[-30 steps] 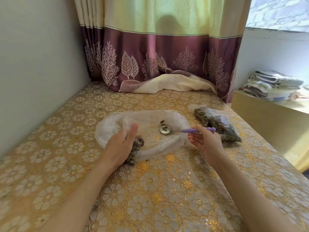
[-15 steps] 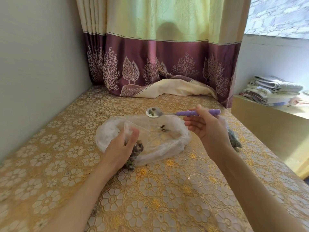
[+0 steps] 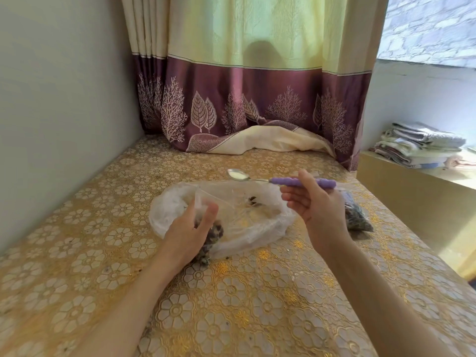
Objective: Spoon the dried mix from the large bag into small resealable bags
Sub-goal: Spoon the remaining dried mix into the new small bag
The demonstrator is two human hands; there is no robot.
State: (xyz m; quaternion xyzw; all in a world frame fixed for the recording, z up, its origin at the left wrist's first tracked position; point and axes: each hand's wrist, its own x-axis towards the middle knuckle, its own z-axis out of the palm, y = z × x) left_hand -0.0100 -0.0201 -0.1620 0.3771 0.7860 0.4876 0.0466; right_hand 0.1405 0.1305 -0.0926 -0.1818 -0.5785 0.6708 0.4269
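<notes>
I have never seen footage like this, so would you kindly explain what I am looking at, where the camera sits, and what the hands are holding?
There is no machine here: a person wears a wide-angle camera on the head, looking forward and down at their own two bare hands. The surface is a table covered with a gold floral cloth. On it lies a large, crumpled clear bag with only a few dark bits left inside. The left hand grips a small resealable bag partly filled with dried mix. The right hand holds a purple-handled spoon above the large bag; its bowl looks empty. Another filled bag lies to the right, partly hidden behind that hand.
</notes>
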